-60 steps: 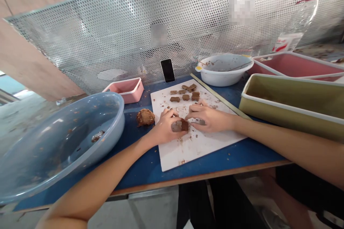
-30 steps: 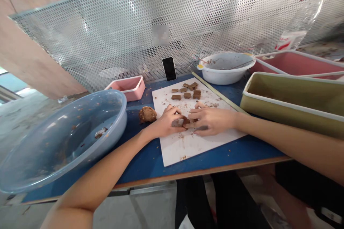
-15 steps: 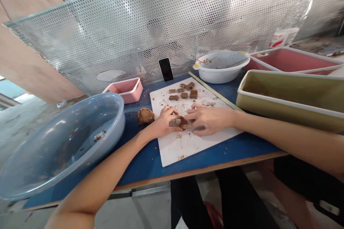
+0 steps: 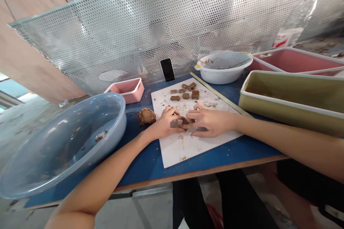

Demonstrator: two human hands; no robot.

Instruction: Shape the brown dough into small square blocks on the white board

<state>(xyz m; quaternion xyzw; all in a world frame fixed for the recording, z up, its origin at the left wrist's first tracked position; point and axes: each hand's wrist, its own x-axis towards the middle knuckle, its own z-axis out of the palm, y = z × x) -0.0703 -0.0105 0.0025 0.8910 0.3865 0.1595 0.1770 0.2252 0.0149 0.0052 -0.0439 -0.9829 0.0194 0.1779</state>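
Both my hands meet on a white cutting board (image 4: 185, 146) on the blue table. My left hand (image 4: 163, 123) pinches a small grey metal cutter (image 4: 174, 123) against a lump of brown clay (image 4: 184, 120). My right hand (image 4: 208, 121) is closed on the same lump from the right, with a thin grey tool (image 4: 201, 129) under its fingers. Several small cut clay pieces (image 4: 185, 92) lie at the far end of the board. A rough ball of brown clay (image 4: 146, 116) sits on the table just left of the board.
A large blue basin (image 4: 61, 139) fills the left. A small pink tray (image 4: 126, 89), a black phone (image 4: 167, 69) leaning on the perforated metal screen, a white bowl (image 4: 223, 67), an olive tray (image 4: 290, 96), a red tray (image 4: 298, 61) and a long stick (image 4: 217, 94) stand around the board.
Both hands stay pressed together on the clay lump with only small finger shifts. The camera view has swayed slightly.
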